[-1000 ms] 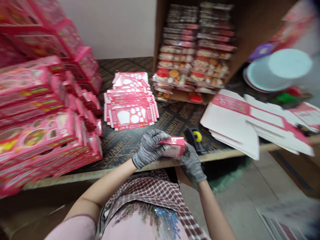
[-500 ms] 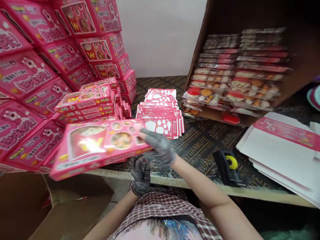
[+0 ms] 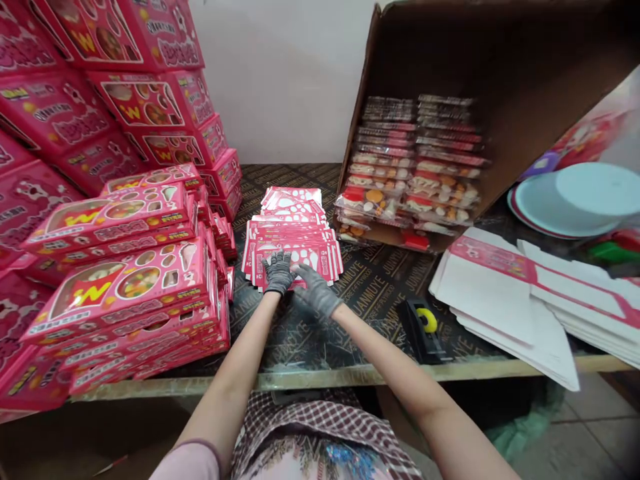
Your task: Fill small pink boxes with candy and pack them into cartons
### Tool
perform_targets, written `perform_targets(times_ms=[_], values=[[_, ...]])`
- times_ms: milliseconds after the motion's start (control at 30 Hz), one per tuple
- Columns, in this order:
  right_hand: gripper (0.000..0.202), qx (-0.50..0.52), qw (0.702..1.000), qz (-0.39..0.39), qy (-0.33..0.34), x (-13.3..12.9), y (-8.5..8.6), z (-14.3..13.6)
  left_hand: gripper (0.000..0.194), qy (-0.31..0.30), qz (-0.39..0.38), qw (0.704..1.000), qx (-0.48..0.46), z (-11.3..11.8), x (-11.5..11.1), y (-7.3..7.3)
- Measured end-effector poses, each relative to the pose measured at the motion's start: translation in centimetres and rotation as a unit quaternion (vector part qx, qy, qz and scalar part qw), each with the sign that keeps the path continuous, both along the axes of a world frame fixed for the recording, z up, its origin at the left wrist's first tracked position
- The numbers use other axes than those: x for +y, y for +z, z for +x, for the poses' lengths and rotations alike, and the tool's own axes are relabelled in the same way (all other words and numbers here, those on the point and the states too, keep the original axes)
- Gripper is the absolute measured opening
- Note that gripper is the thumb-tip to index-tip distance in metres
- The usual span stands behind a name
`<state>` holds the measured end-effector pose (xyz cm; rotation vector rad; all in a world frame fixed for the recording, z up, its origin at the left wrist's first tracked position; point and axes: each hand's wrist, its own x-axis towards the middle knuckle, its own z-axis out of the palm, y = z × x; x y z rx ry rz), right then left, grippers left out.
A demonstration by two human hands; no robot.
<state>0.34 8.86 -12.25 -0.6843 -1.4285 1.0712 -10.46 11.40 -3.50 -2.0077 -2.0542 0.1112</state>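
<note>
Flat pink printed card sleeves [image 3: 295,230] lie in an overlapping stack on the dark table. My left hand [image 3: 279,272], in a grey striped glove, rests on the near end of the stack with its fingers spread. Just to its right, my right hand [image 3: 317,291], also gloved and slightly blurred, is at the stack's near edge, fingers apart and nothing held. Filled pink boxes with windows [image 3: 125,283] are piled at the left, one lying on top at the front.
Tall stacks of pink cartons [image 3: 170,100] stand behind left. An open cardboard box [image 3: 365,80] holds clear bagged packs [image 3: 440,180]. A black tape dispenser [image 3: 423,331], white card sheets [image 3: 485,287] and pale blue round lids [image 3: 595,193] are at the right.
The pink box my right hand held now lies on the left pile. Both hands have moved to the flat sleeves, and the view has turned rightwards.
</note>
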Motion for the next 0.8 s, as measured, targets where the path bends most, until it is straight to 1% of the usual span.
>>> perform_targets(times_ms=[33,67,133,167,200,233,300,400,500,567,667,800], values=[[0.045,-0.003,1.0,-0.028,-0.004,0.4,-2.8,0.3,0.05,0.036,-0.018,0.999,0.027,-0.1,1.3,0.1],[0.04,-0.002,0.999,-0.053,-0.01,0.6,-5.4,0.8,0.062,0.062,-0.038,0.996,0.056,-0.2,2.4,0.2],[0.033,0.009,0.995,-0.097,-0.021,0.3,-9.6,1.7,0.09,0.093,-0.076,0.987,0.104,-0.5,3.6,0.3],[0.031,0.018,0.993,-0.114,-0.022,0.0,-11.3,2.1,0.099,0.101,-0.092,0.983,0.123,-0.6,3.8,0.2],[0.029,0.028,0.991,-0.131,-0.023,-0.3,-12.7,2.4,0.102,0.106,-0.107,0.979,0.14,-0.8,3.8,0.1],[0.028,0.039,0.988,-0.148,-0.021,-0.7,-13.9,2.5,0.1,0.11,-0.119,0.974,0.155,-0.9,3.6,-0.1],[0.028,0.061,0.982,-0.178,-0.015,-1.1,-15.5,2.1,0.094,0.12,-0.139,0.966,0.18,-1.1,2.7,-0.5],[0.03,0.091,0.972,-0.215,-0.008,-1.2,-16.4,0.6,0.09,0.138,-0.166,0.955,0.202,-1.1,1.4,-1.0],[0.034,0.11,0.964,-0.243,-0.024,-0.9,-16.6,-1.1,0.096,0.146,-0.187,0.949,0.21,-1.0,0.6,-1.1],[0.039,0.12,0.959,-0.254,-0.045,-0.6,-16.6,-1.8,0.097,0.147,-0.191,0.948,0.207,-0.8,0.1,-0.9],[0.049,0.132,0.953,-0.261,-0.081,-0.2,-16.4,-2.1,0.086,0.143,-0.182,0.954,0.191,-0.2,-1.1,-0.5],[0.068,0.145,0.945,-0.266,-0.123,0.2,-15.4,-1.5,0.059,0.127,-0.157,0.97,0.136,1.0,-3.4,-0.5]])
